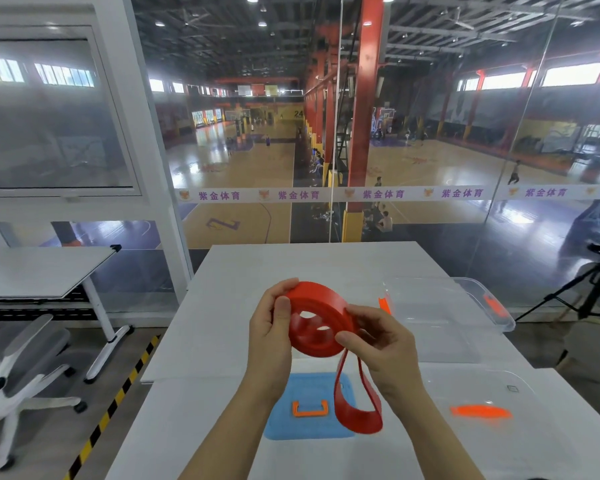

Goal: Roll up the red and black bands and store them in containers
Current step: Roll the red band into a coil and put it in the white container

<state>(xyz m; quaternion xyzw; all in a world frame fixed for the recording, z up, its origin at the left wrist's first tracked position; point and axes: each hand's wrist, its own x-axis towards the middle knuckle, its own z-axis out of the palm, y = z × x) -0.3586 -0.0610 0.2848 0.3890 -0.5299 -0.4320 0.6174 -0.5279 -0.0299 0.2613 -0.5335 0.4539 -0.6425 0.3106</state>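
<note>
Single view, head-mounted, wide-angle. The camera sits above the near end of the desk (222, 323) and faces forward along it, pitched slightly down. The forearms (243, 427) enter from the bottom edge. The left hand (269, 337) and right hand (387, 346), with the band (321, 301) between them, sit close to the lens at lower centre. The upper half looks through a glass wall (447, 150) down onto a sports hall (243, 188). Straight lines bow toward the frame edges.

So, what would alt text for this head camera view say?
The left hand and right hand grip a partly rolled red band above a white table, its loose end hanging in a loop. A clear container stands to the right, a blue lid nearer.
</note>
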